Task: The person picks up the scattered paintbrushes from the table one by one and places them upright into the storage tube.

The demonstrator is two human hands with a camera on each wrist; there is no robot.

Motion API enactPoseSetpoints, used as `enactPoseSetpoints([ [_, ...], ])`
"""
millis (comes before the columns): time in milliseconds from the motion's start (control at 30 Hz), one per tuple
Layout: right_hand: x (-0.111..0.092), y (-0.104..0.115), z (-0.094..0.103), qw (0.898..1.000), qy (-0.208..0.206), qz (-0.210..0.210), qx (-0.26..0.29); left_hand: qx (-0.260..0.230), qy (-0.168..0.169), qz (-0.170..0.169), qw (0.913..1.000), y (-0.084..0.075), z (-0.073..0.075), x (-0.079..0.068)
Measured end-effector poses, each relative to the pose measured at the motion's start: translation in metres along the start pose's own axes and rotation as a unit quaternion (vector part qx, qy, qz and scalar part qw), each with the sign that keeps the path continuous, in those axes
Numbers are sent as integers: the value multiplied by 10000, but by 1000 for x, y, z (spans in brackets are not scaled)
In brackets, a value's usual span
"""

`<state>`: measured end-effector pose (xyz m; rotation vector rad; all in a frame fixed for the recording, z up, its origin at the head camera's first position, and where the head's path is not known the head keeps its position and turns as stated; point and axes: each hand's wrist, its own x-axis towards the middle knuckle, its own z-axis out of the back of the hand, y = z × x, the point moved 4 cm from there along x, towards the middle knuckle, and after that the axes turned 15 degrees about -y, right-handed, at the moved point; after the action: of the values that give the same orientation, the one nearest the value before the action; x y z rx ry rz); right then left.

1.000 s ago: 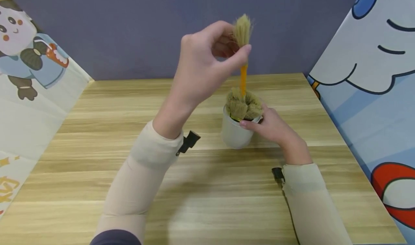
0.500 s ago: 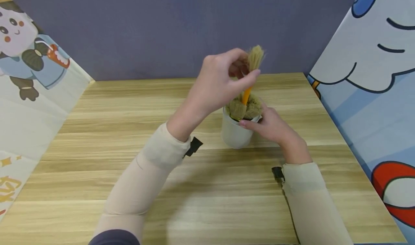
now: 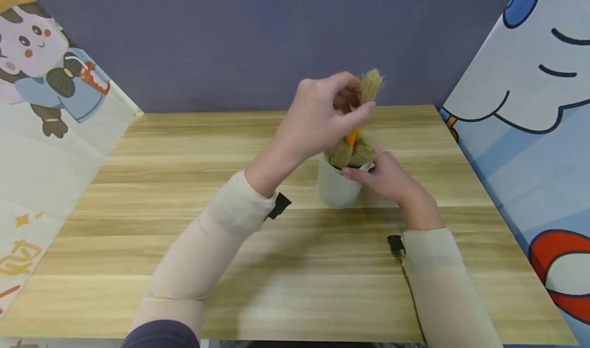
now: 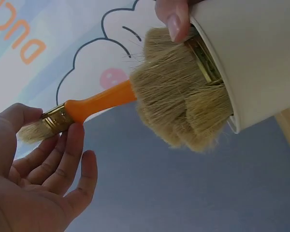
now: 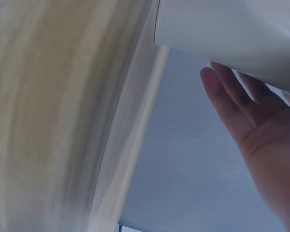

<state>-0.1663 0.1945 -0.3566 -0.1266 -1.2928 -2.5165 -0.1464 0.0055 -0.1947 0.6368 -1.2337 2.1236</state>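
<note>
My left hand (image 3: 318, 115) pinches a paintbrush (image 3: 370, 86) at its gold metal ferrule, bristles up. Its orange handle (image 4: 101, 101) points down among the bristles of several other paintbrushes (image 4: 174, 92), and the handle's lower end is hidden by them. Those brushes stand bristle-up in a white cup (image 3: 338, 189) on the table. At the cup's right side, my right hand (image 3: 392, 179) grips it, thumb at the rim. In the right wrist view its other fingers (image 5: 227, 104) lie along the cup's wall.
The cup stands on a wood-grain table (image 3: 184, 235) toward its back half. Behind rises a grey-blue panel (image 3: 207, 46). Cartoon-printed panels flank the table at left (image 3: 64, 184) and right (image 3: 507, 148).
My left hand has come down and a little to the right with the paintbrush, so less orange handle shows above the other bristles. The right hand keeps its hold on the cup.
</note>
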Motion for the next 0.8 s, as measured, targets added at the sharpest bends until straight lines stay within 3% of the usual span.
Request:
enactPoseSetpoints([
  [133,1,-2,0,9999,-16,-122,-40,-38,-32,158,9999,5,0,-3],
  [367,2,-2,-1,9999,-5,-98,-35,456,109,304,9984,24,-6,-14],
  [467,2,-1,0,9999,-59,-146,-22,965,416,394,9937,36,-13,-20],
  [600,2,-1,2,9998,-112,-144,-93,1783,926,245,9793,45,-23,-25],
  [667,1,-1,2,9998,-87,-140,-119,1832,851,247,9791,45,-23,-25],
  [800,2,-1,1,9998,-63,-183,-85,1433,292,-33,9892,39,-16,-24],
])
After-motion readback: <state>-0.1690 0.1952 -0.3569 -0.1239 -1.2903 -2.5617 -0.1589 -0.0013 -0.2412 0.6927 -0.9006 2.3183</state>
